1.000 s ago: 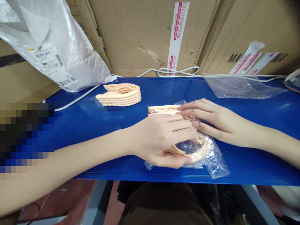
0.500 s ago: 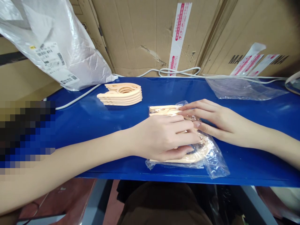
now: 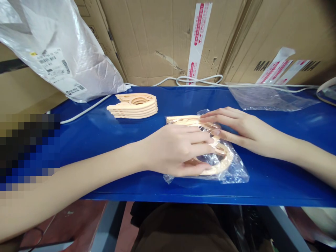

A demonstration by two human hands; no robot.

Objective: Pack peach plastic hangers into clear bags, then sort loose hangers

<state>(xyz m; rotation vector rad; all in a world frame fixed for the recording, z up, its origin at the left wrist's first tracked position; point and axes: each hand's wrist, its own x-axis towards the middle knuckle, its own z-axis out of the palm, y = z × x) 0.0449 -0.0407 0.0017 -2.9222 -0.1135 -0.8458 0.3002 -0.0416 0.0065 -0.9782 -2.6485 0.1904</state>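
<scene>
A clear plastic bag point(image 3: 237, 171) lies on the blue table, with cream folding hangers point(image 3: 227, 162) inside it. My left hand point(image 3: 181, 150) rests palm down across the bag, its fingers stretched out and slightly apart, covering much of the hangers. At the bag's upper right side, my right hand point(image 3: 236, 127) is open, with extended fingers touching the plastic and the thumb spread below them. Farther back on the left is a neat stack of several folded cream hangers point(image 3: 133, 106), outside any bag and away from both hands.
On the blue table point(image 3: 105, 140), a flat clear bag point(image 3: 265, 98) lies at the back right. A white cable point(image 3: 168, 81) runs along the rear edge before large cardboard boxes point(image 3: 157, 42). A white mailing bag point(image 3: 65, 59) leans at the back left.
The loose right end of the plastic bag has shifted up and inward. Both hands have moved slightly away from the table's front edge, still on the bag.
</scene>
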